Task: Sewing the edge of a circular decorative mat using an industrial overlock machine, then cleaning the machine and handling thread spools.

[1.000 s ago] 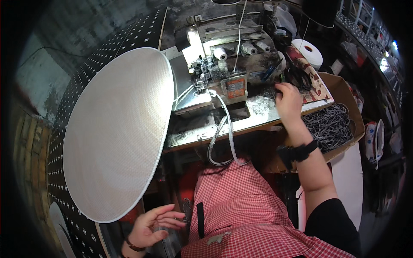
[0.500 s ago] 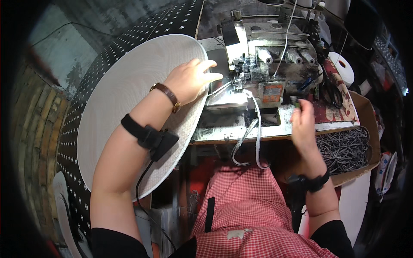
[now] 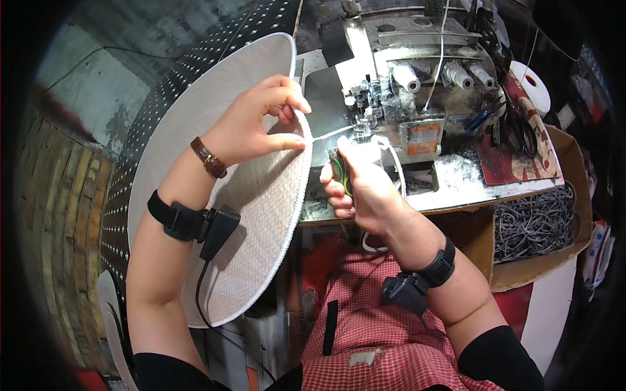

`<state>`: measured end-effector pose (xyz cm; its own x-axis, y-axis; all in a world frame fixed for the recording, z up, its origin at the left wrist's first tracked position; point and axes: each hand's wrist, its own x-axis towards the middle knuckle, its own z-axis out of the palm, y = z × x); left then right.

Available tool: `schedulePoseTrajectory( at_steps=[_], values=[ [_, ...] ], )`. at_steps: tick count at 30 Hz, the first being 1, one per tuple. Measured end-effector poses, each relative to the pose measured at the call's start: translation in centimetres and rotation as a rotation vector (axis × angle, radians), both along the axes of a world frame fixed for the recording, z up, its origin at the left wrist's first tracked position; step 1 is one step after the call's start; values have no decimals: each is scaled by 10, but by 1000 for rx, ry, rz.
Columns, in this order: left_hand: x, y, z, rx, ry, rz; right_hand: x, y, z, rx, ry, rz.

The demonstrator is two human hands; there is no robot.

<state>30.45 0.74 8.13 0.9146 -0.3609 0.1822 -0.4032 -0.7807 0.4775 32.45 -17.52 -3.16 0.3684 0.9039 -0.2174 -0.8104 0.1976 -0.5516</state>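
My left hand (image 3: 261, 120) curls over the edge of a large oval white mat (image 3: 270, 202), its thumb and fingers closed on the rim. The mat's underside looks knitted or woven, with a corded border. From that rim a thin white strand runs to the stitching area of an overlock sewing machine (image 3: 424, 85). In front of the machine's needle area, my right hand (image 3: 368, 192) is closed around a small green-and-black hand tool (image 3: 340, 173), whose kind I cannot make out. A loop of white edging cord (image 3: 396, 166) hangs beside it, partly hidden by this hand.
A cardboard box (image 3: 521, 274) of grey cord scraps stands at the right. Black-handled scissors (image 3: 523, 137) lie on a red patterned cloth (image 3: 489, 159) beside a white thread cone (image 3: 529, 88). A dotted black surface (image 3: 189, 62) is behind the mat.
My right hand has moved left, from the machine's right side to near the needle. My left hand has gone from lying spread on the mat to pinching its rim, which is tilted up more.
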Motion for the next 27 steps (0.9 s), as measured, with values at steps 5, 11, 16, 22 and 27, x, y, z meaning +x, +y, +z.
schedulePoseTrajectory(
  at_steps=[5, 11, 16, 22, 27],
  values=[
    [1, 1, -10, -108, -66, 52, 2, 11, 1, -17, 96, 47],
    [1, 1, -14, -110, -105, 86, -2, 15, 2, -4, 93, -45],
    [1, 0, -16, -109, -110, 86, -2, 16, -1, 6, 89, -47],
    [5, 5, -16, -185, -37, 67, -2, 17, -3, 35, 97, -47],
    [8, 15, -12, -250, 67, 33, -6, 18, 0, 40, 14, -86]
  ],
)
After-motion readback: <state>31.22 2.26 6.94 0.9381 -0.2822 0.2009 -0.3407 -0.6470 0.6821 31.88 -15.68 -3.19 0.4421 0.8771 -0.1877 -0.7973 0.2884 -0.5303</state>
